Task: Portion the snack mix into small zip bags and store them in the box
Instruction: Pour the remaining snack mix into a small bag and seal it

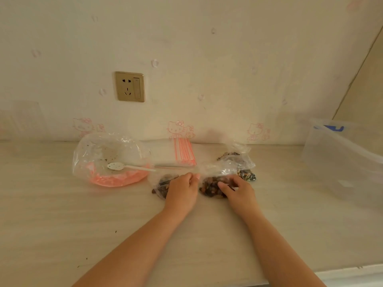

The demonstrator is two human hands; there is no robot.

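Note:
A small clear zip bag [209, 186] filled with dark snack mix lies on the pale table between my hands. My left hand [183, 190] pinches the bag's top edge near its left corner. My right hand [238, 190] rests on the bag with fingers spread over the mix. Another filled small bag [161, 184] lies partly under my left hand. Further filled bags [238, 160] sit behind my right hand. A stack of empty zip bags with red strips [184, 152] lies near the wall. The clear storage box [342, 158] stands at the right.
A large clear bag over a pink bowl [109, 158] sits at the left, with a white spoon [124, 166] resting across it. A wall socket [129, 87] is above. The table's front edge [342, 270] runs along the lower right. A few crumbs lie on the table.

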